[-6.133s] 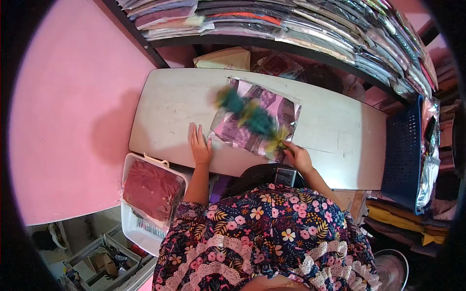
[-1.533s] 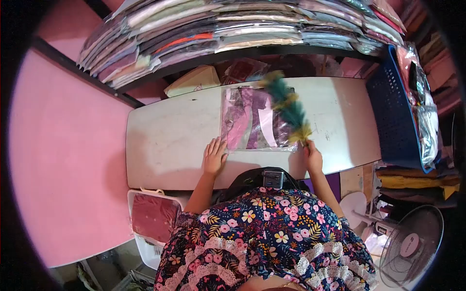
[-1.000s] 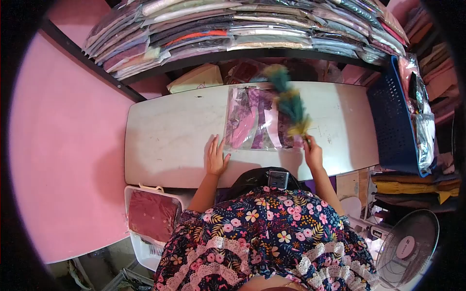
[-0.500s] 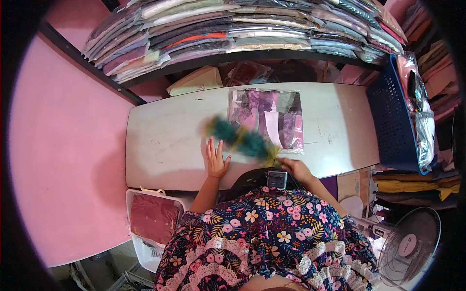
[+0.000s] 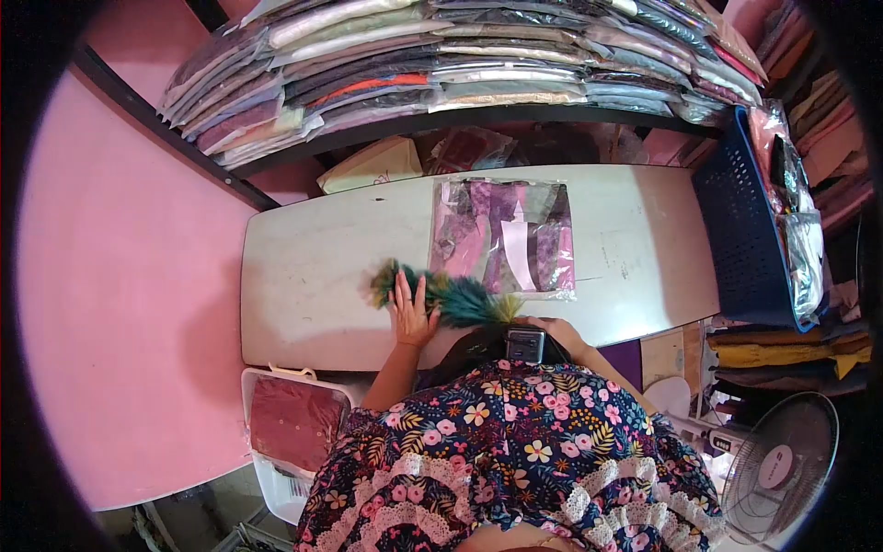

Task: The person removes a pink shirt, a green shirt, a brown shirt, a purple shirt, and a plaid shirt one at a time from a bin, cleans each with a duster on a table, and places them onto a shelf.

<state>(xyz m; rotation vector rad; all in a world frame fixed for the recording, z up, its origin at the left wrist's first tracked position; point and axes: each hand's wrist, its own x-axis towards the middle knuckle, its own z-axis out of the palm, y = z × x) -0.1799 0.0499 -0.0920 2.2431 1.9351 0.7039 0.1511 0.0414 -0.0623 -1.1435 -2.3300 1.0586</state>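
Observation:
A fluffy green duster with yellowish tips (image 5: pixel 464 299) lies aslant low over the white table (image 5: pixel 313 276), close to my body. My right hand (image 5: pixel 561 336) is closed at its yellow end; a small dark box-shaped device on my chest hides part of the fingers and the handle. My left hand (image 5: pixel 414 317) has its fingers spread, laid over the far-left part of the duster. Just beyond the duster sits a clear plastic packet of purple and pink patterned fabric (image 5: pixel 483 235), which neither hand touches.
Stacked bagged garments (image 5: pixel 368 78) fill the shelf above the table. A blue basket (image 5: pixel 745 230) of packets stands at the right edge. At lower left is a white bin (image 5: pixel 276 488) with a maroon packet; at lower right, a fan (image 5: pixel 782 469).
The duster has swept toward my body, away from the packet. My right hand came nearer to me with it, and the duster is now under my left fingers.

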